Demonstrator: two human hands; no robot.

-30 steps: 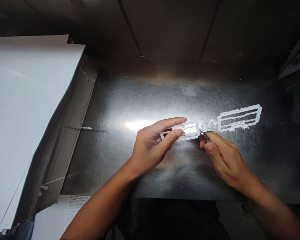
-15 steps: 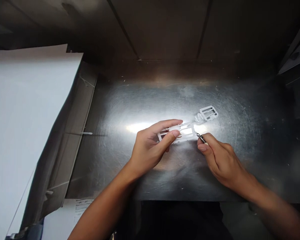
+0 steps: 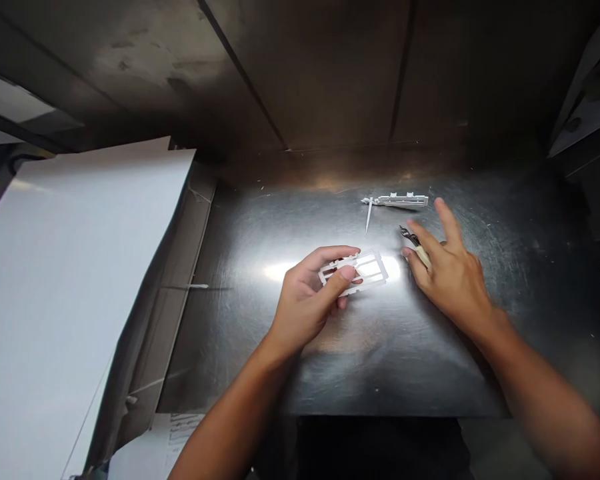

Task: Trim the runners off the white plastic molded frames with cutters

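White frame [image 3: 371,267] is held in the left hand [image 3: 310,293], thumb pressed on top, the other fingers wrapped behind; it is kept above the near-middle of the worktop [image 3: 405,363], slightly tilted. Cutter [image 3: 423,257] is gripped in the right hand [image 3: 450,273], cream handle between thumb and index, two fingers spread away; the tool is now clear of the frame. Whether its jaws are parted cannot be told. Main change: a second ago the cutter tip was set at the frame's right end, with the second piece [image 3: 405,200] right beside it; now that piece is seen well apart, beyond both hands, almost edge-on, with a thin strip [image 3: 369,217] jutting from its left end. Whether it has settled on the worktop or is still tipping cannot be told. The right hand has been drawn back and splayed, while the left grip is barely altered. Judged from this, the cut at that end is done and the frame has been freed from the second piece. At the left, a white sheet [image 3: 90,267] is seen, untouched.
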